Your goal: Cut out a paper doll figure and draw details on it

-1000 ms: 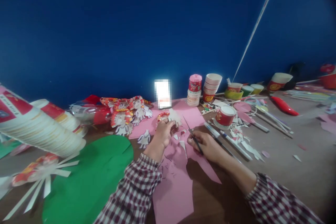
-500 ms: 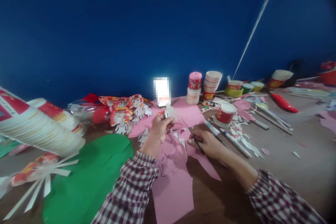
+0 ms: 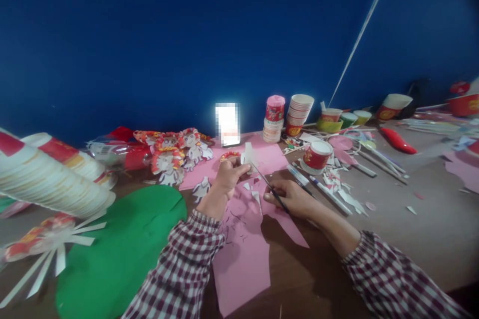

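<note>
My left hand (image 3: pixel 229 174) is closed, pinching a small white paper piece (image 3: pixel 248 153) upright above the pink paper. In my right hand (image 3: pixel 294 198) is a slim dark-handled tool with a thin blade (image 3: pixel 264 175). Its tip reaches the lower edge of the white piece; whether it touches I cannot tell. Below both hands lies a sheet of pink paper (image 3: pixel 243 269) with dark pen marks and white scraps on it. A white paper figure cutout (image 3: pixel 202 189) rests beside my left wrist.
A green oval sheet (image 3: pixel 123 254) and leaning stacked paper cups (image 3: pixel 56 179) are at left. Decorated paper figures (image 3: pixel 168 159) lie behind, near a lit phone (image 3: pixel 227 124). A red paper cup (image 3: pixel 317 156), markers (image 3: pixel 331 195) and paper scraps lie right. A blue wall (image 3: pixel 187 35) stands behind.
The white piece has turned more upright in my left hand. My right hand keeps hold of the slim tool near it. The whole view has shifted slightly.
</note>
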`<state>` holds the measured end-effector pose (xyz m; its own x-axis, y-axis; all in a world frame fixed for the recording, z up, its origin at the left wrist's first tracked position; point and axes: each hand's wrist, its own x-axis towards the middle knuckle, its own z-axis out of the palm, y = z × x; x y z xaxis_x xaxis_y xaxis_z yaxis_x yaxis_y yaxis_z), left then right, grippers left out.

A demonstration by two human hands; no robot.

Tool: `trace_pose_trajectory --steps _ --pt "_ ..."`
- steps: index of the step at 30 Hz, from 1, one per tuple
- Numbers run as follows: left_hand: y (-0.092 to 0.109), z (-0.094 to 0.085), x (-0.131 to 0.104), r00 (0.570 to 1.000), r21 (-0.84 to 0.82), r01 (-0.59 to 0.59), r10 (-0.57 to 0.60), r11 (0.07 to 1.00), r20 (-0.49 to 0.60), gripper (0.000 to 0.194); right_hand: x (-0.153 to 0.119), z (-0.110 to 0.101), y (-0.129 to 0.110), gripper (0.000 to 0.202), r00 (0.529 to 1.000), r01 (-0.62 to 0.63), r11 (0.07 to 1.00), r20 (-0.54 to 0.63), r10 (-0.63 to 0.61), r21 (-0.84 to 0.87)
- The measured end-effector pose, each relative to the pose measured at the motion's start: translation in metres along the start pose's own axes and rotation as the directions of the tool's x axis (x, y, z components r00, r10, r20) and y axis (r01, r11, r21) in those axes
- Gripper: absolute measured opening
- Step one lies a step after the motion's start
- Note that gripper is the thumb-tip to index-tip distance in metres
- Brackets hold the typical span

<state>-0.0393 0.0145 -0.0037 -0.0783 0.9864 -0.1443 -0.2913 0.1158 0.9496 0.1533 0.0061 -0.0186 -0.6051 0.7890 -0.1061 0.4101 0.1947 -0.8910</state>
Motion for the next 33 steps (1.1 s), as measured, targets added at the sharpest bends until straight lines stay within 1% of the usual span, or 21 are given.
trace_pose_trajectory --steps 4,9,12,15,20,26,33 --pt "-0.001 0.0 0.0 1.0 0.007 0.004 -0.004 1.0 -0.001 0.021 -0.001 -0.001 -0.001 0.038 1.0 0.007 1.0 -0.012 -0.007 -0.03" --pt "-0.001 0.001 0.0 1.0 0.003 0.011 -0.011 1.0 0.023 0.02 -0.004 -0.003 -0.011 0.041 1.0 -0.006 1.0 0.015 0.007 -0.023" --pt "-0.002 0.001 0.0 0.999 -0.001 0.015 -0.015 1.0 0.033 0.02 -0.004 -0.003 -0.014 0.042 1.0 -0.022 0.999 0.007 0.022 -0.047" --pt "-0.003 0.001 0.0 0.999 -0.001 0.012 -0.012 1.0 0.04 0.02 -0.003 -0.002 -0.01 0.041 1.0 -0.014 0.998 -0.001 0.013 -0.061" --pt "-0.005 0.0 0.001 0.999 0.003 -0.005 0.005 1.0 0.047 0.019 -0.001 0.001 -0.002 0.04 1.0 -0.009 0.999 0.016 0.009 -0.035" --pt "-0.005 0.0 0.0 0.997 0.02 -0.011 0.009 1.0 0.071 0.015 -0.001 -0.001 -0.001 0.039 1.0 -0.003 0.998 0.006 0.004 -0.06" --pt "-0.004 0.001 -0.001 0.997 0.02 0.001 -0.002 1.0 0.078 0.011 -0.002 0.0 0.0 0.038 0.999 -0.029 1.0 0.014 0.029 0.005"
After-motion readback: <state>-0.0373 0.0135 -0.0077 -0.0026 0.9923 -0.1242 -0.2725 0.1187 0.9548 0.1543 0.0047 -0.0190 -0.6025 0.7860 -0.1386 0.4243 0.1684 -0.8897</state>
